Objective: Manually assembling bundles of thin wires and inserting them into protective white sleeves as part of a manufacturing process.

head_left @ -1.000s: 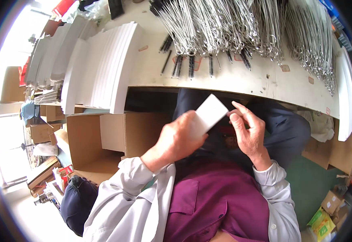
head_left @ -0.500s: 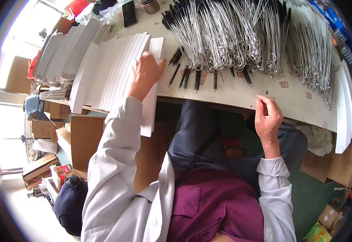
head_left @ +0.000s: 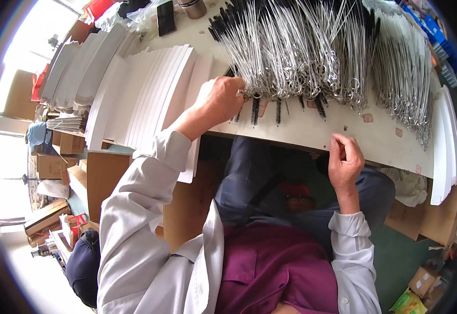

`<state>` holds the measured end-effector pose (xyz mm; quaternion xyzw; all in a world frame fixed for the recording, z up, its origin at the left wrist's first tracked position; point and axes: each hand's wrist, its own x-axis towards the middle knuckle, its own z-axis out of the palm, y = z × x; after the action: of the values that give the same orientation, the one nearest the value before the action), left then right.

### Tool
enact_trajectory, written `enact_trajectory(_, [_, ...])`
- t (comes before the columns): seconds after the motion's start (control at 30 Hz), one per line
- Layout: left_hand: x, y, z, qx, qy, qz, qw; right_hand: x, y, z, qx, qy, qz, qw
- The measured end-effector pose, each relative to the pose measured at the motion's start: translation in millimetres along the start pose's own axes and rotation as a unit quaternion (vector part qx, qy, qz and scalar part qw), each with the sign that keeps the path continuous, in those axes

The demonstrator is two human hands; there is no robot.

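My left hand (head_left: 219, 100) reaches to the left end of a big heap of wire-handled brushes (head_left: 296, 47) and is closed at their looped ends. A small metal loop shows at its fingertips; the rest of the grip is hidden behind the hand. The brushes have thin silvery stems and black bristles. Several black bristle tips, such as one brush head (head_left: 255, 111), stick out toward me under the loops. My right hand (head_left: 346, 163) hovers by the table's front edge, thumb and fingers curled together, with nothing visible in it.
Long white boxes (head_left: 139, 91) stand in a row on the left, with one white box (head_left: 194, 86) jutting over the edge. More silvery wire pieces (head_left: 406, 78) lie on the right. A phone (head_left: 166, 18) and a metal cup (head_left: 193, 8) are at the back. Cardboard boxes (head_left: 105, 178) stand below left.
My left hand has moved right, from the white boxes to the looped ends of the brushes, and closed there. My right hand keeps its curled pose; the view has shifted slightly.
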<state>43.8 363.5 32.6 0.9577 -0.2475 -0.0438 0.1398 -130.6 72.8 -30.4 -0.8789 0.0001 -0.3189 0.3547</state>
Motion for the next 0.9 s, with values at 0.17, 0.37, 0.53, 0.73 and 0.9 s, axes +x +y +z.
enact_trajectory(0.17, [1.0, -6.2, 4.0, -0.019, 0.028, 0.013, 0.999, -0.6, -3.4, -1.9, 0.017, -0.019, 0.021, 0.999])
enact_trajectory(0.37, [6.8, -19.6, 7.2, 0.076, 0.028, 0.113, 0.990, 11.4, -31.3, 10.3, 0.075, -0.054, -0.020, 0.996])
enact_trajectory(0.53, [3.7, -29.2, 7.8, 0.094, 0.055, 0.182, 0.977, 27.5, -56.5, 26.3, 0.093, -0.093, -0.077, 0.988])
enact_trajectory(0.73, [7.0, -35.0, 3.8, 0.074, 0.065, 0.168, 0.981, 54.5, -71.9, 50.1, 0.099, -0.105, -0.147, 0.979])
enact_trajectory(0.9, [19.7, -17.2, -17.6, -0.248, -0.064, -0.137, 0.957, 88.8, -94.8, 77.8, 0.003, -0.114, -0.251, 0.961])
